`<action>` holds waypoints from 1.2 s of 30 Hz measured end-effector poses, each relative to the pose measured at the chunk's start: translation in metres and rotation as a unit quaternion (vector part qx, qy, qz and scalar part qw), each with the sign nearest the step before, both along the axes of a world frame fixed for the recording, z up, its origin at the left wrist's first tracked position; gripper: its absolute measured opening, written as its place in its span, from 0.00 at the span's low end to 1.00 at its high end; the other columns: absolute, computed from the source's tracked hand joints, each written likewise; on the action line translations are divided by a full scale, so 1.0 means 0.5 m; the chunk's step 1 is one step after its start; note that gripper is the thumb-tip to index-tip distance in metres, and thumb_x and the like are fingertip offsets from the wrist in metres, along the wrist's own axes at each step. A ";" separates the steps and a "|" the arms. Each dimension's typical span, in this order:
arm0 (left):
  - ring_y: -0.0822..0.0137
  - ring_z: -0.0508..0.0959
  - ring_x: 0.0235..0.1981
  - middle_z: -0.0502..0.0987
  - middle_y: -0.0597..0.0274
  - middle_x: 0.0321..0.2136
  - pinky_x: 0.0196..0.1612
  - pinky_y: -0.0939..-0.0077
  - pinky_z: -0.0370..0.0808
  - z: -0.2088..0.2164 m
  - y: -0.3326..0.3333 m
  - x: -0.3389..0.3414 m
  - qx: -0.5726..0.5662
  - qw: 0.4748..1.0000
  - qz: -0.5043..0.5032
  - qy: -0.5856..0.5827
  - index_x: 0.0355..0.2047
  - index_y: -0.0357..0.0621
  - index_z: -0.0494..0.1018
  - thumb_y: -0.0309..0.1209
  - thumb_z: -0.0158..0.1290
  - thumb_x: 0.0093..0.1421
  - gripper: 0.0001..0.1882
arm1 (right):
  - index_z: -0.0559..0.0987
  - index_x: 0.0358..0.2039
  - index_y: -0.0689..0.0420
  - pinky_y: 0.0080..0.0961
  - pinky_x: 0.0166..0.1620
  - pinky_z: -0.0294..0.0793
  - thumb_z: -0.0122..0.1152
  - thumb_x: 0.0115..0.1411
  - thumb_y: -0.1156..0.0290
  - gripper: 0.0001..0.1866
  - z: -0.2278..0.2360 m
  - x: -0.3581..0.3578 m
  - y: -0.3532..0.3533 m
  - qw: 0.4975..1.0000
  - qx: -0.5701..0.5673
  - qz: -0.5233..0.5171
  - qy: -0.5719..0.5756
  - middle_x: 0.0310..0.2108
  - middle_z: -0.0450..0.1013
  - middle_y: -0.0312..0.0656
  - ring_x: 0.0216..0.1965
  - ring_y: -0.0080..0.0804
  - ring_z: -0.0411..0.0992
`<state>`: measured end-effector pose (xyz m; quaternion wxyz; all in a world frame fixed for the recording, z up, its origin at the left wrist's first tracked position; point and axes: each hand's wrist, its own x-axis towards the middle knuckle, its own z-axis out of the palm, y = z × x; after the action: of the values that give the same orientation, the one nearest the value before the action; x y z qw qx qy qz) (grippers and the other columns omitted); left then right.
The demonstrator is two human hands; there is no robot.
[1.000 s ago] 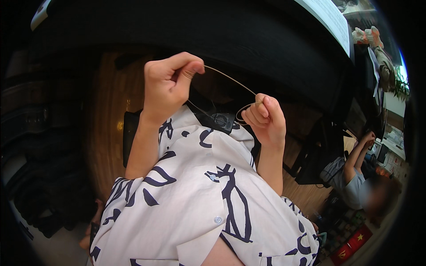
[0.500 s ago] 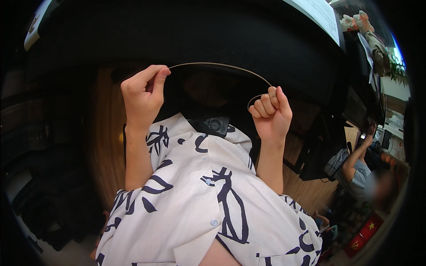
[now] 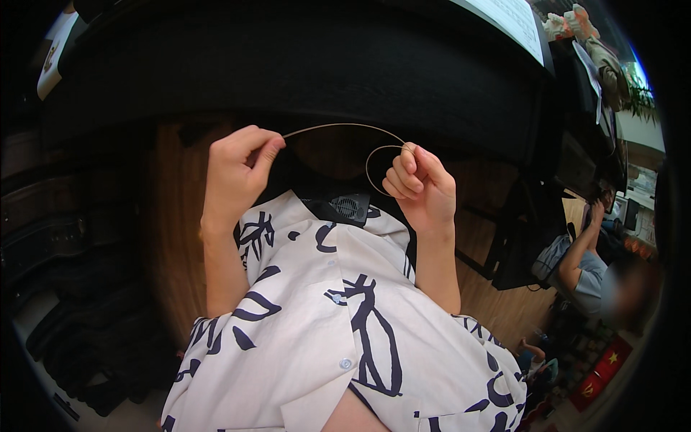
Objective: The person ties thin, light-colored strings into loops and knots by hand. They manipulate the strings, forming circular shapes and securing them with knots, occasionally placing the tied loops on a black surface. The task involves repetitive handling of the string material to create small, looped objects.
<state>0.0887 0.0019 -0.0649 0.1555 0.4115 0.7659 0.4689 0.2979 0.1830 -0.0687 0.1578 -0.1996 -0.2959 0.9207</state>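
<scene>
A thin, pale beige cord or wire (image 3: 344, 124) arches between my two hands, above my lap. My left hand (image 3: 241, 169) pinches one end of it between thumb and curled fingers. Opposite, my right hand (image 3: 425, 183) pinches it between thumb and forefinger, the other fingers curled in. From the right fingertips the cord bends back into a round loop, whose lower end runs in behind the curled fingers. Whether it is cord or wire I cannot tell.
A black desk (image 3: 309, 65) spans the far side, with white paper (image 3: 507, 29) at its far right. A dark object with a round grille (image 3: 348, 207) lies by my shirt. Another person (image 3: 576, 270) is at the right, and wooden floor (image 3: 176, 237) shows at the left.
My hands have come closer together and a little lower, the right one shifting left. The arch between them is shorter, and the loop at my right hand has grown larger.
</scene>
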 end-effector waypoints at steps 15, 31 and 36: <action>0.81 0.59 0.16 0.68 0.72 0.16 0.20 0.81 0.52 -0.009 0.074 0.106 0.045 0.966 -0.106 -0.230 0.41 0.39 0.79 0.40 0.50 0.69 0.16 | 0.62 0.21 0.51 0.18 0.21 0.47 0.44 0.65 0.65 0.14 -0.004 -0.002 -0.024 0.994 -0.062 0.094 -0.006 0.14 0.52 0.26 0.15 0.14 0.46; 0.78 0.59 0.14 0.67 0.68 0.11 0.18 0.80 0.54 -0.028 0.055 0.098 -0.047 0.940 -0.243 -0.236 0.27 0.33 0.80 0.33 0.56 0.64 0.15 | 0.62 0.16 0.52 0.20 0.22 0.45 0.45 0.65 0.62 0.19 -0.015 0.008 -0.032 0.961 0.072 0.254 -0.087 0.14 0.51 0.27 0.17 0.17 0.45; 0.75 0.63 0.13 0.71 0.62 0.12 0.18 0.80 0.57 -0.016 0.055 0.102 -0.057 0.952 -0.238 -0.185 0.26 0.34 0.81 0.32 0.57 0.63 0.13 | 0.62 0.17 0.52 0.20 0.22 0.46 0.44 0.70 0.58 0.23 -0.023 0.008 -0.042 0.964 0.012 0.259 -0.059 0.15 0.51 0.27 0.17 0.18 0.44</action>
<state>0.1395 0.0295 -0.0729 0.4253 0.4785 0.6287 0.4415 0.3017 0.1619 -0.0801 -0.1011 -0.1680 -0.3572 0.9132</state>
